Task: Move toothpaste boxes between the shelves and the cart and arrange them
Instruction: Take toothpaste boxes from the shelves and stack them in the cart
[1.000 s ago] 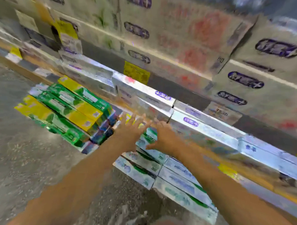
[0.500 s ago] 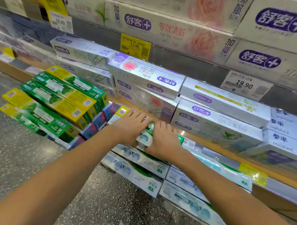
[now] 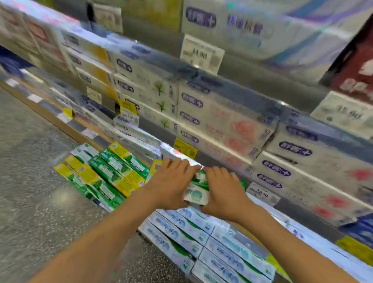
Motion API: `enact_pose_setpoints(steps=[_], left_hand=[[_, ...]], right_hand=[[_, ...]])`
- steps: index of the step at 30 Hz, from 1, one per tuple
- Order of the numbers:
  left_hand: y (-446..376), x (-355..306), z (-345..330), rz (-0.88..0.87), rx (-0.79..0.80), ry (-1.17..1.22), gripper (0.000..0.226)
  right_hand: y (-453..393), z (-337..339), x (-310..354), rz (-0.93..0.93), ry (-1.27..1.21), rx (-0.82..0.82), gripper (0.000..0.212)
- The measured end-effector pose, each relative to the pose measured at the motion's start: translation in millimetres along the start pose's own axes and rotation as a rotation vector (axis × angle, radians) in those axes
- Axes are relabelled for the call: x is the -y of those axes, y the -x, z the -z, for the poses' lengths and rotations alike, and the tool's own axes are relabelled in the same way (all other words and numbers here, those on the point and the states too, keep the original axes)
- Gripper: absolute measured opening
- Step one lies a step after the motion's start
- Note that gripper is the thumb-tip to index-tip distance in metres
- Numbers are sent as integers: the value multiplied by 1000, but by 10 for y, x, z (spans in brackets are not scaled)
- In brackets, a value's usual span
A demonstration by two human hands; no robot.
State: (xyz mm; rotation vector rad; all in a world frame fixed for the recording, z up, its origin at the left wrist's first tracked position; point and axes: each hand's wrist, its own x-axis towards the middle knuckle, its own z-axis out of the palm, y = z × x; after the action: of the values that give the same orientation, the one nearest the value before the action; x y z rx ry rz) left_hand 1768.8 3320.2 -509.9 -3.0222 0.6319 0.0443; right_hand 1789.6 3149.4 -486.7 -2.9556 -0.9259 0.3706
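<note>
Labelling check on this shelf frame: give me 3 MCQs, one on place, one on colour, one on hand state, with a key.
1. Where does the green-and-yellow stack of boxes lie relative to the hands?
A. To their left
B. To their right
C. On the top shelf

2. What colour is the price tag just above the left hand?
A. Red
B. Yellow
C. Blue

3. What are the two hands doing?
A. Both hang idle
B. Only the right hand touches a box
C. Both bracket one white-and-green box

Key: 1 A, the stack sits left of both hands, low by the floor. 2 B, the tag reads yellow despite blur. 3 C, the box shows between the two hands, one on each side of it; how far the fingers curl is too blurred to tell.
</note>
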Motion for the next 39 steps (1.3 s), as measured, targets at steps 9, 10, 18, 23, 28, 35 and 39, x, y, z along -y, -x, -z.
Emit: enact_pose_setpoints(steps=[9, 10, 18, 23, 28, 35, 39], left_hand=[[863, 510, 3706, 275, 41, -39, 96], [980, 604, 4154, 330, 15, -79, 95], [2015, 844, 7033, 668, -348, -491, 101], [2491, 553, 7824, 968, -575, -638, 101], [2950, 219, 8136, 1242, -833, -435, 103], [3107, -210, 8306, 1401, -1080, -418, 92], [3226, -474, 8152, 1470, -1131, -404, 73]], right_hand=[[505, 3482, 1013, 274, 13, -106, 85], [514, 3912, 1150, 320, 48, -161, 87], [972, 6746, 2137, 667, 106, -582, 89], [1393, 7499, 2530, 754, 3, -834, 90], [1763, 7594, 2791, 711, -743, -977, 102], [2329, 7544, 3440, 1019, -1728, 226, 59], [2627, 7387, 3814, 1130, -1969, 188, 32]])
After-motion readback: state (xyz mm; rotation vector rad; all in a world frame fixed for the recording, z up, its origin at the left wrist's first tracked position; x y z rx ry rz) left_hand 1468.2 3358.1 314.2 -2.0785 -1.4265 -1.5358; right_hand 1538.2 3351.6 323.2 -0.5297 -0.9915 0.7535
